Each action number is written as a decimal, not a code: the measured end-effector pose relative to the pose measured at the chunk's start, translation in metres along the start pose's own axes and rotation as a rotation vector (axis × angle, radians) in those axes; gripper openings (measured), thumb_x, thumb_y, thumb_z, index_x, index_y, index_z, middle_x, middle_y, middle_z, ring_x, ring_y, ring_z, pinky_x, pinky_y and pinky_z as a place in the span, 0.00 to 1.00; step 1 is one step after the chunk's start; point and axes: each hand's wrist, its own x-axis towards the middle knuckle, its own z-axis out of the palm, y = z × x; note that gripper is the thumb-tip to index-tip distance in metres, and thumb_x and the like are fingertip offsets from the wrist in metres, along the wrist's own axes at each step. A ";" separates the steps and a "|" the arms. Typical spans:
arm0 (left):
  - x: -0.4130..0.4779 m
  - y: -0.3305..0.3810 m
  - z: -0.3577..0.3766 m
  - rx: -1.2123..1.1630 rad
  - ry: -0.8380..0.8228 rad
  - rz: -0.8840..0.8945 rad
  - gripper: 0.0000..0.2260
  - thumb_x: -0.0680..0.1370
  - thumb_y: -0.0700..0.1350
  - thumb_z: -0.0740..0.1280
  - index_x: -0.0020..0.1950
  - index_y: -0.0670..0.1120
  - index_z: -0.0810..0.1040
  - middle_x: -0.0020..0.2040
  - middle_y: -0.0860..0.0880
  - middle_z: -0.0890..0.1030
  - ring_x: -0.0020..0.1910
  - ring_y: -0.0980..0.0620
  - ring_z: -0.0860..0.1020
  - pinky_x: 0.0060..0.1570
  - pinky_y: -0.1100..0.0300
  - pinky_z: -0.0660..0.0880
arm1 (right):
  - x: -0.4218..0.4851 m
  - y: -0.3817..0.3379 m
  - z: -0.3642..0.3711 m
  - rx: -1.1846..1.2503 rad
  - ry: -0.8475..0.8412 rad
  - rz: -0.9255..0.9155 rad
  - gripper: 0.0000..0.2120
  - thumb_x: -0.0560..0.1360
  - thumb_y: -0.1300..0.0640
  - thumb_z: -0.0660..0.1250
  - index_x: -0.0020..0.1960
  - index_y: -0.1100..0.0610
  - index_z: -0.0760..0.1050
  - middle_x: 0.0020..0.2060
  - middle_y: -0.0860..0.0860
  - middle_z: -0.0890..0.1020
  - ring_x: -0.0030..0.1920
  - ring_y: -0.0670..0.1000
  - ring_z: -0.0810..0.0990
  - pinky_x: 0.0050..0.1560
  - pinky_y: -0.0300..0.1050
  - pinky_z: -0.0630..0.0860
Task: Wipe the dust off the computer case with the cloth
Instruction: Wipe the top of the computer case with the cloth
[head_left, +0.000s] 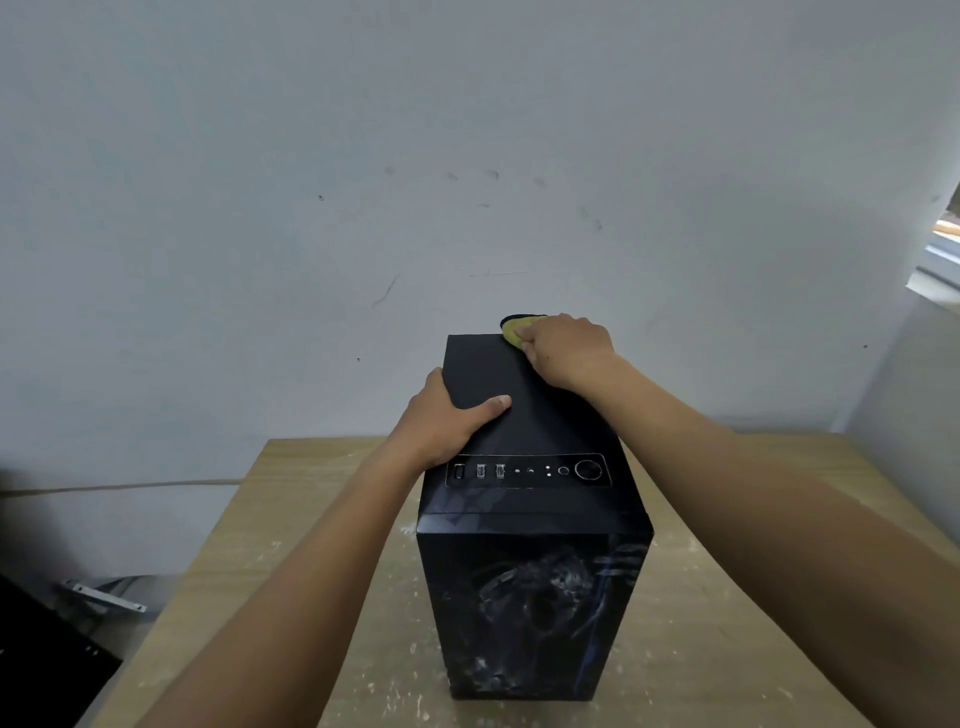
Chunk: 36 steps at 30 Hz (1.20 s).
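While my right hand (566, 351) curls its fingers on the yellow cloth (511, 330) at the far right corner of the computer case (524, 415) upright on the wooden table (727, 571), and my left hand (447, 421) clasps its top left edge, an overlong stroke could drop the cloth behind.

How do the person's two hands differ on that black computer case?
The left hand grips only the left top edge of the computer case, thumb lying across the top. The right hand sits farther back, near the rear edge, its fingers curled on a yellow cloth. Both rest on the case's top.
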 end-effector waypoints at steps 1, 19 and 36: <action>0.000 0.000 0.000 -0.005 -0.003 0.002 0.34 0.72 0.61 0.73 0.71 0.48 0.65 0.64 0.52 0.76 0.61 0.51 0.76 0.61 0.56 0.72 | -0.003 0.006 0.000 -0.001 -0.004 0.017 0.11 0.80 0.58 0.55 0.58 0.48 0.72 0.55 0.54 0.76 0.54 0.57 0.75 0.44 0.46 0.66; 0.002 -0.005 0.000 -0.011 -0.023 0.006 0.33 0.71 0.62 0.73 0.68 0.48 0.67 0.63 0.51 0.76 0.60 0.49 0.76 0.62 0.52 0.73 | -0.138 0.010 -0.016 -0.005 -0.069 -0.116 0.17 0.82 0.48 0.52 0.70 0.40 0.68 0.73 0.46 0.66 0.65 0.58 0.71 0.60 0.53 0.72; 0.003 -0.007 -0.001 -0.111 -0.039 0.036 0.27 0.72 0.56 0.74 0.66 0.47 0.70 0.61 0.51 0.78 0.58 0.50 0.77 0.60 0.54 0.74 | -0.205 -0.020 -0.023 0.109 -0.070 -0.194 0.18 0.82 0.46 0.53 0.71 0.36 0.65 0.73 0.39 0.64 0.68 0.53 0.70 0.60 0.51 0.73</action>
